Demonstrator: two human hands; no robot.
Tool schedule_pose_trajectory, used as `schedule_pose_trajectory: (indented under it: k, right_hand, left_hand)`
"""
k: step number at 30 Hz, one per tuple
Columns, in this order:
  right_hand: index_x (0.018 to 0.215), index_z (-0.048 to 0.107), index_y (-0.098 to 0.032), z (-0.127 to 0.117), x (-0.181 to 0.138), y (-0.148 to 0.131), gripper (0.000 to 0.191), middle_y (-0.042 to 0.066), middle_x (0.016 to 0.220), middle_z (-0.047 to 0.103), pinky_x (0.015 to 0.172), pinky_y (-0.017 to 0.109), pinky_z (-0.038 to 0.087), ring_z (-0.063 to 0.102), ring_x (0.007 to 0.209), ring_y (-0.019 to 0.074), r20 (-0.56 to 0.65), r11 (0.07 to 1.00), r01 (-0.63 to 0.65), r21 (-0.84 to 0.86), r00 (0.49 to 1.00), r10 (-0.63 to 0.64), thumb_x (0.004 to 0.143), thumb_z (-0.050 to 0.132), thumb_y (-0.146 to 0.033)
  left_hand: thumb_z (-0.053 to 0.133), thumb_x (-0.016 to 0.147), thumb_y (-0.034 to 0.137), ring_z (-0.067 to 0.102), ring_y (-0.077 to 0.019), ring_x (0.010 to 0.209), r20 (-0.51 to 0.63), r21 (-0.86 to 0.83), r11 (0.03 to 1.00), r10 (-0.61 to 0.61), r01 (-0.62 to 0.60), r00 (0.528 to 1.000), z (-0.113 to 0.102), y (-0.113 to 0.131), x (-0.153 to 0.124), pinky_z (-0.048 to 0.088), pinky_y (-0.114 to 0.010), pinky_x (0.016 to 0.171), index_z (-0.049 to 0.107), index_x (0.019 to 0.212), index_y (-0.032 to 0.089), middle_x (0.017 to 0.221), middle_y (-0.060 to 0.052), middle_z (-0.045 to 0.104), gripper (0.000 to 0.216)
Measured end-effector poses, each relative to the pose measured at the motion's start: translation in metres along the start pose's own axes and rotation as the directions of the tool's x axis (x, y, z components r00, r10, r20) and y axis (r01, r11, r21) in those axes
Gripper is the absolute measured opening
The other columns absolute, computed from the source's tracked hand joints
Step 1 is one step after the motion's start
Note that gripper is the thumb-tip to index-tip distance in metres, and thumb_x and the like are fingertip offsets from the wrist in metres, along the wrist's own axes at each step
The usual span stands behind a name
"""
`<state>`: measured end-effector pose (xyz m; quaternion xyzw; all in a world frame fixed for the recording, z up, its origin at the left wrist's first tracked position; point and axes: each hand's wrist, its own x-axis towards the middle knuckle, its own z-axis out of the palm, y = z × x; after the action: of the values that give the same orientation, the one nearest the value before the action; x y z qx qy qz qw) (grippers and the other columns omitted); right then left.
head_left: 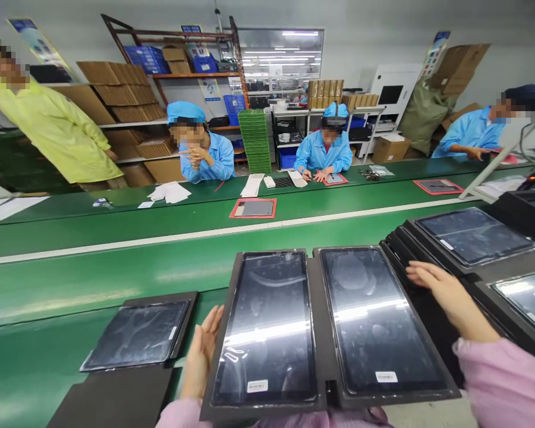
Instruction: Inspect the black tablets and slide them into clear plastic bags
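Observation:
In front of me is a black foam tray (315,333) with two dark tablet screens, a left screen (267,321) and a right screen (377,321), each with a small white label near its lower end. Along the tray's left edge stands my left hand (203,348), palm inward and fingers stretched, partly hidden by the tray. My right hand (443,294) is off the tray's right side, fingers extended and apart from the screens. Its fingertips are close to a stack of black foam trays (410,252), whose top one carries another tablet screen (475,235).
On the left, another foam tray (120,395) bears a tablet screen (138,336). A green conveyor (116,267) runs across, with a tablet on a red mat (253,208). Beyond it sit co-workers in blue (323,148); a person in yellow (53,131) stands at left.

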<state>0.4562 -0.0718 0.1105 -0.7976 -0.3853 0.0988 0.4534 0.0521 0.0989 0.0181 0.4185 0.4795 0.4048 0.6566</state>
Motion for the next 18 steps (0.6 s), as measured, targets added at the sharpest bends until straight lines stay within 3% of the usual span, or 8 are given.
schedule_pose_trajectory:
  k: [2,3,5,8,11,14,16,18]
  right_hand:
    - [0.084,0.068,-0.022,0.012,0.026,-0.035,0.03,0.007,0.084,0.073,0.075,0.039,0.056,0.069,0.08,0.0247,0.115,0.986,0.142,-0.093,0.985,-0.131,0.081,0.05,-0.046]
    - [0.085,0.069,-0.022,0.024,0.034,-0.054,0.027,0.007,0.088,0.073,0.078,0.041,0.056,0.069,0.083,0.0258,0.213,0.955,0.261,-0.14,0.95,-0.229,0.081,0.05,-0.041]
    - [0.09,0.07,-0.02,0.06,0.043,-0.091,0.027,0.009,0.095,0.073,0.082,0.043,0.054,0.068,0.09,0.0268,0.423,0.84,0.515,-0.173,0.809,-0.408,0.084,0.046,-0.028]
    - [0.091,0.071,-0.019,0.118,0.046,-0.123,0.022,0.01,0.101,0.071,0.087,0.044,0.052,0.065,0.098,0.0292,0.493,0.799,0.579,-0.163,0.749,-0.443,0.08,0.052,-0.021]
    - [0.083,0.071,-0.024,0.152,0.05,-0.127,0.02,0.006,0.093,0.073,0.078,0.039,0.055,0.067,0.088,0.0259,0.562,0.77,0.613,-0.178,0.705,-0.432,0.079,0.053,-0.017]
    - [0.073,0.069,-0.026,0.159,0.053,-0.125,0.024,0.004,0.086,0.073,0.074,0.034,0.054,0.067,0.081,0.0215,0.565,0.719,0.653,-0.238,0.695,-0.445,0.082,0.049,-0.015]
    - [0.07,0.068,-0.024,0.157,0.048,-0.13,0.025,0.006,0.092,0.072,0.08,0.038,0.051,0.064,0.09,0.0239,0.53,0.679,0.669,-0.301,0.71,-0.464,0.083,0.048,-0.014]
    - [0.067,0.066,-0.021,0.153,0.03,-0.14,0.024,0.009,0.094,0.071,0.081,0.043,0.049,0.062,0.091,0.0266,0.542,0.604,0.717,-0.347,0.679,-0.495,0.081,0.049,-0.011]
  left_hand:
    - [0.041,0.077,0.065,0.035,-0.0239,0.134,0.002,0.044,0.996,0.076,-0.076,0.997,0.002,0.014,-0.007,0.036,-0.037,0.107,0.047,0.131,0.028,0.145,-0.002,0.041,0.065]
    - [0.048,0.077,0.059,0.032,-0.0226,0.135,0.022,0.09,0.989,0.114,-0.115,0.993,0.006,0.019,-0.012,0.031,-0.034,0.109,0.048,0.131,0.029,0.146,0.0,0.039,0.062]
    - [0.056,0.075,0.048,0.029,-0.0227,0.137,0.071,0.175,0.974,0.131,-0.141,0.989,0.014,0.027,-0.024,0.025,-0.034,0.112,0.047,0.132,0.029,0.146,0.001,0.038,0.061]
    - [0.058,0.076,0.043,0.029,-0.0247,0.136,0.078,0.202,0.978,0.042,-0.057,0.996,0.023,0.027,-0.044,0.03,-0.036,0.11,0.041,0.136,0.03,0.145,0.001,0.039,0.064]
    - [0.056,0.079,0.044,0.027,-0.0234,0.137,0.042,0.208,0.977,0.031,-0.039,0.999,0.021,0.017,-0.053,0.03,-0.034,0.11,0.039,0.137,0.031,0.145,0.003,0.039,0.062]
    - [0.06,0.076,0.046,0.024,-0.0242,0.138,0.066,0.24,0.965,0.093,-0.106,0.993,0.015,0.01,-0.044,0.025,-0.034,0.111,0.042,0.135,0.031,0.147,0.002,0.037,0.063]
    - [0.066,0.071,0.045,0.021,-0.0254,0.139,0.083,0.252,0.953,0.153,-0.169,0.985,0.014,0.012,-0.03,0.02,-0.035,0.113,0.041,0.136,0.029,0.149,0.0,0.034,0.071]
    - [0.07,0.068,0.043,0.018,-0.0259,0.14,0.076,0.25,0.948,0.184,-0.198,0.98,0.017,0.018,-0.015,0.017,-0.037,0.113,0.034,0.139,0.029,0.151,-0.002,0.029,0.081]
